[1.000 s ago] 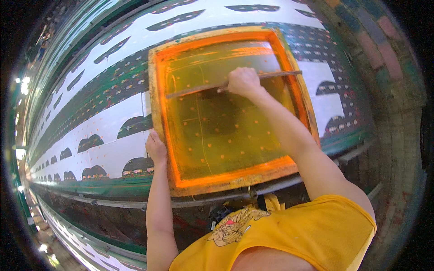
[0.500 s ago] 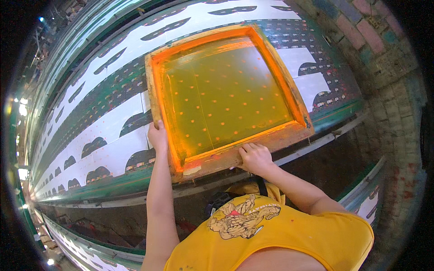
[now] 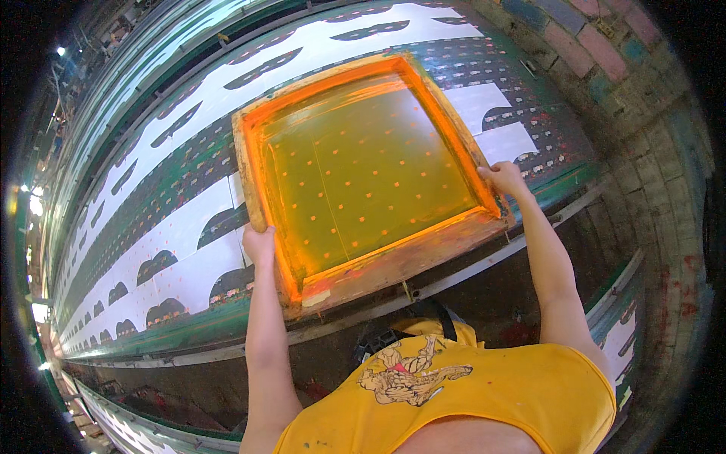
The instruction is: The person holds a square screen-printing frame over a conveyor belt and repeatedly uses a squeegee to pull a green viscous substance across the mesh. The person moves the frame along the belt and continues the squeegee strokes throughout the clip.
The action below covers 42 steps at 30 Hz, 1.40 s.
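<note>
A screen-printing frame (image 3: 408, 242) with orange ink along its inner edges lies tilted over the long green table. Its olive mesh (image 3: 355, 174) carries rows of small orange dots. My left hand (image 3: 259, 244) grips the left side of the frame near its lower part, fingers wrapped behind it. On the right side, near the lower right corner, my right hand (image 3: 503, 180) holds the frame, thumb over the inner rim. White cut fabric pieces (image 3: 193, 261) lie on the table to the left, some with small orange dots. More white pieces (image 3: 484, 106) show beyond the frame's right side.
The table's metal rail (image 3: 484, 261) runs along its near edge, close to my body. A walkway of bricks and stone (image 3: 643, 144) lies past the table's right end. Behind me stands another table with white pieces (image 3: 620, 340). Further long tables (image 3: 151, 68) stretch away at the far left.
My right hand has moved from the near edge of the frame to its right side. The frame has shifted slightly left in view. My left hand stays on its left side.
</note>
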{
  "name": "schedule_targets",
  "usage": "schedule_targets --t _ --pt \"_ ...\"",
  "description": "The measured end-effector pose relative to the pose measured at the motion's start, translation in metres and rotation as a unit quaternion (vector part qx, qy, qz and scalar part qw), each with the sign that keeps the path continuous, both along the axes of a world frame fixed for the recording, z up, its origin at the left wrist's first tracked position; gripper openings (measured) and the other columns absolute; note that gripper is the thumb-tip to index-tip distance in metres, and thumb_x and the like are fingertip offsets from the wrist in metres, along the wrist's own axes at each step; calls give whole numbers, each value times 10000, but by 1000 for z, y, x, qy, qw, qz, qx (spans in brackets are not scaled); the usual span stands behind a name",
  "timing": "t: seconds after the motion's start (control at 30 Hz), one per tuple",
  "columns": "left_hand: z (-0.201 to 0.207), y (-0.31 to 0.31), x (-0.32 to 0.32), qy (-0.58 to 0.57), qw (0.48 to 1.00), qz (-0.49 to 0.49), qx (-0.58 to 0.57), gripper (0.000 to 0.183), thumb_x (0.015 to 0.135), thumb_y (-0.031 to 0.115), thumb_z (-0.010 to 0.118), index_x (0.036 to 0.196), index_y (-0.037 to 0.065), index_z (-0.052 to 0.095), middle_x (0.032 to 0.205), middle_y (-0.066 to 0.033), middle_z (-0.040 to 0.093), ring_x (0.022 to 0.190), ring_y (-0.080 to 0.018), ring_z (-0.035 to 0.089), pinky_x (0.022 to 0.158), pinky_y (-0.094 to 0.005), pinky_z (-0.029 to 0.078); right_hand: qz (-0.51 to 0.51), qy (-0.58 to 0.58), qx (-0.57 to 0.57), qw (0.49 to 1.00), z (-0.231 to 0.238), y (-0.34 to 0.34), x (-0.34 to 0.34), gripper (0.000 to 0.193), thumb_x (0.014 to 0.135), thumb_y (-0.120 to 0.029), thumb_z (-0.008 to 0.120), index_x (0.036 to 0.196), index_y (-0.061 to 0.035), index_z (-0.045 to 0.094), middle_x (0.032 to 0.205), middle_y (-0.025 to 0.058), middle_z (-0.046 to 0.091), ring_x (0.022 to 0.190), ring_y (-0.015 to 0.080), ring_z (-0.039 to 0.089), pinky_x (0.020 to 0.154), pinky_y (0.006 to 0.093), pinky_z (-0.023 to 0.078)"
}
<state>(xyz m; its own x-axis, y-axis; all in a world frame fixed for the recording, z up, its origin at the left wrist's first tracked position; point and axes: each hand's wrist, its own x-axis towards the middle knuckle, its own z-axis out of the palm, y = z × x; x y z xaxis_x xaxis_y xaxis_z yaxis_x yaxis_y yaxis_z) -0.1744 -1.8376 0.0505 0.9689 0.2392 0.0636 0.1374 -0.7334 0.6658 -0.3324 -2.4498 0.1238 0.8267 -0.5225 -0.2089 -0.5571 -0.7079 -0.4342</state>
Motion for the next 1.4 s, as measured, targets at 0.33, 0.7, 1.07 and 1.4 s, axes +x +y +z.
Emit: schedule_targets --t 0.33,0.7,1.07,1.4 --pt "76 -10 10 -37 999 -5 34 306 702 139 787 959 -20 736 878 -213 748 831 -357 733 765 -435 552 45 -37 -97 994 -3 -21 8 602 762 -574 752 817 26 763 803 255 710 777 405 715 745 487 564" --pt "116 -246 -57 -94 994 -30 -43 350 704 91 782 1014 -61 722 878 -200 754 784 -298 728 753 -391 548 19 -76 -174 982 112 -224 -84 618 754 -569 747 873 37 749 895 250 714 855 400 704 789 481 554" --pt "131 -506 -92 -68 996 -50 -11 347 702 140 789 987 -49 731 867 -197 755 776 -282 734 741 -385 550 -27 -90 -174 980 135 -477 -168 585 761 -553 752 794 31 735 788 244 695 765 394 695 736 478 548" --pt "100 -670 -56 -79 995 -51 -38 369 687 172 789 947 -78 711 802 -218 734 735 -324 720 704 -403 547 -14 -80 -202 976 123 -639 -139 575 770 -552 741 768 23 725 793 259 693 766 409 691 721 501 537"
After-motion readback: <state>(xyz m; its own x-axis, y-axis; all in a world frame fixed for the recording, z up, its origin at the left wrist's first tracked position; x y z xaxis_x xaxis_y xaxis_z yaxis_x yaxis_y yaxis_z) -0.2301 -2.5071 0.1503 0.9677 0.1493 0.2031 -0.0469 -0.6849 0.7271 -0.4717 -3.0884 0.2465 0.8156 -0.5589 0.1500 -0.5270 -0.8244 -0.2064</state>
